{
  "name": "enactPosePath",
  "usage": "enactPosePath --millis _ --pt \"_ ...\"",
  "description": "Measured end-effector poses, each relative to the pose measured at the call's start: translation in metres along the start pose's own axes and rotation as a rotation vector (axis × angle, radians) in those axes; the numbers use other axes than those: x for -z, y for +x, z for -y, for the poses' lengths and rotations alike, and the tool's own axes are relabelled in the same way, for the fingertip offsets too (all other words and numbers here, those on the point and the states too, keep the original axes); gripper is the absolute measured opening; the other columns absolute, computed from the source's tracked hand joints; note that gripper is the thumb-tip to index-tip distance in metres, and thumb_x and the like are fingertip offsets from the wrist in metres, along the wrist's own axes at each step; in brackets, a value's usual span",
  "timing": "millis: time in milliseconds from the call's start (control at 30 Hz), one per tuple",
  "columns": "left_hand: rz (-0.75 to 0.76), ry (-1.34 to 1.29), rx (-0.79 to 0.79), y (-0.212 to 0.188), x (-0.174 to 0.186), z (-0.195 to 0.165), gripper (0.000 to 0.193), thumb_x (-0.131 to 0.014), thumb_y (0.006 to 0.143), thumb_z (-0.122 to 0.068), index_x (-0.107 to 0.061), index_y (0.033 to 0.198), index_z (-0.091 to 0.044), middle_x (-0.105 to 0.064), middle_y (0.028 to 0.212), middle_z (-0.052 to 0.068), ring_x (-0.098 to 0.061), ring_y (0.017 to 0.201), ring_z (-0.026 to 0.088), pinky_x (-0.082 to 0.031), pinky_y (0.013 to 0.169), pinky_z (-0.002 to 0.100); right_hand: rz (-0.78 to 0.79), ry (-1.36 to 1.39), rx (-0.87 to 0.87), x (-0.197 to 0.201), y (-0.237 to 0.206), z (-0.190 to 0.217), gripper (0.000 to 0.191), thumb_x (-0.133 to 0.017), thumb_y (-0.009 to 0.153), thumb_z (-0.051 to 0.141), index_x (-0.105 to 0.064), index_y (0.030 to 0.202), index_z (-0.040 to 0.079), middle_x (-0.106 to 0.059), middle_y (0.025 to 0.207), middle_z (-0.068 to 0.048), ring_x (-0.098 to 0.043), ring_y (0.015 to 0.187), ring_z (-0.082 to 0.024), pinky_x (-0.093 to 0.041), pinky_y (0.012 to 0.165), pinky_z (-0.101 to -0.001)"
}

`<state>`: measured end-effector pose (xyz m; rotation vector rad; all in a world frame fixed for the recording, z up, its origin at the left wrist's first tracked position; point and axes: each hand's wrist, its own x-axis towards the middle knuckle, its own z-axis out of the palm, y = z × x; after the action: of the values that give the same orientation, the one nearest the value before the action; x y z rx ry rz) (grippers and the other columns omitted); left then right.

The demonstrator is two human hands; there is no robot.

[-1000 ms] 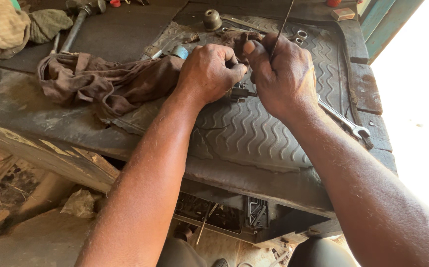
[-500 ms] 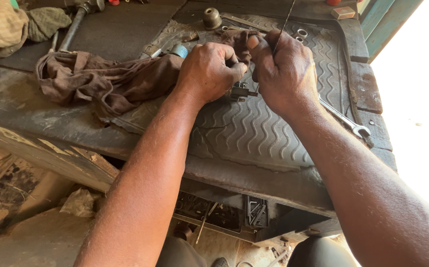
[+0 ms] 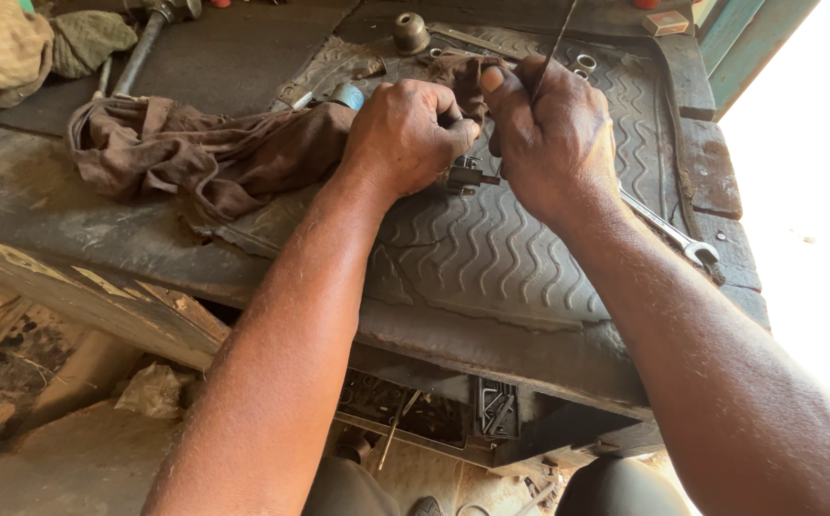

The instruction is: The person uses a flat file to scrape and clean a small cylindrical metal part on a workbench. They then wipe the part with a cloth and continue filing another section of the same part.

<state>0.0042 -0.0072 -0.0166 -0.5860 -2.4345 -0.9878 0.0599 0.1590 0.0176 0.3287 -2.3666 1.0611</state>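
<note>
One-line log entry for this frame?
left hand: grips small dark metal part | right hand: holds thin wire | surface: ribbed black rubber mat

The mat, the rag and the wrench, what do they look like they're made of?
Mat: probably rubber, matt grey and dusty, with moulded wavy ribs.
Rag: woven cloth, brown and stained, lying in soft folds.
Wrench: metal, bright silvery sheen, with an open-ended jaw.

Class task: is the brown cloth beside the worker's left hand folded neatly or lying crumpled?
Crumpled. The brown cloth lies bunched in irregular creases on the rubber mat, reaching the left hand.
</note>
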Motion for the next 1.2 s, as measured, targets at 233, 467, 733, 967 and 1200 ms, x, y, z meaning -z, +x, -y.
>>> enactPosePath --millis 233,467,733,967,1200 --pt "0.033 0.010 0.062 0.000 0.002 -0.002 0.026 -0.076 0.077 -0.036 -0.076 0.076 -0.010 -0.074 0.072 0.011 -0.072 0.069 0.027 -0.056 0.069 0.042 0.005 0.038 -0.080 0.000 0.003 0.000 0.041 -0.057 0.103 0.040 -0.067 0.085 0.005 -0.069 0.065 -0.007 -0.071 0.063 -0.021 -0.053 0.062 -0.0399" --pt "0.007 0.023 0.011 0.001 0.000 -0.001 0.023 -0.076 0.078 -0.034 -0.077 0.077 -0.011 -0.074 0.076 0.011 -0.072 0.071 0.028 -0.055 0.069 0.042 -0.017 -0.015 -0.034 -0.001 0.003 -0.001 0.043 -0.058 0.105 0.040 -0.065 0.084 0.003 -0.067 0.064 -0.011 -0.070 0.063 -0.025 -0.052 0.064 -0.0420" --pt "0.017 0.015 0.049 0.001 0.000 -0.001 0.023 -0.078 0.077 -0.034 -0.077 0.075 -0.011 -0.075 0.075 0.009 -0.072 0.070 0.026 -0.056 0.068 0.042 -0.042 -0.075 0.054 -0.004 0.005 -0.011 0.042 -0.058 0.108 0.038 -0.064 0.087 0.001 -0.067 0.067 -0.016 -0.069 0.064 -0.032 -0.051 0.064 -0.0456" --pt "-0.002 0.041 -0.009 0.003 -0.004 0.004 0.026 -0.078 0.078 -0.036 -0.077 0.077 -0.010 -0.075 0.077 0.012 -0.072 0.073 0.030 -0.056 0.069 0.043 -0.041 0.044 -0.026 0.005 0.001 -0.009 0.032 -0.061 0.105 0.032 -0.065 0.091 0.004 -0.067 0.069 -0.011 -0.064 0.059 -0.024 -0.050 0.053 -0.0402" --pt "-0.007 0.021 -0.011 0.002 -0.007 0.009 0.026 -0.077 0.078 -0.037 -0.076 0.077 -0.010 -0.075 0.079 0.013 -0.072 0.074 0.033 -0.056 0.069 0.045 0.134 0.220 -0.010 0.009 -0.010 0.008 0.033 -0.054 0.111 0.032 -0.060 0.095 0.003 -0.067 0.071 -0.005 -0.066 0.060 -0.014 -0.052 0.054 -0.0332"
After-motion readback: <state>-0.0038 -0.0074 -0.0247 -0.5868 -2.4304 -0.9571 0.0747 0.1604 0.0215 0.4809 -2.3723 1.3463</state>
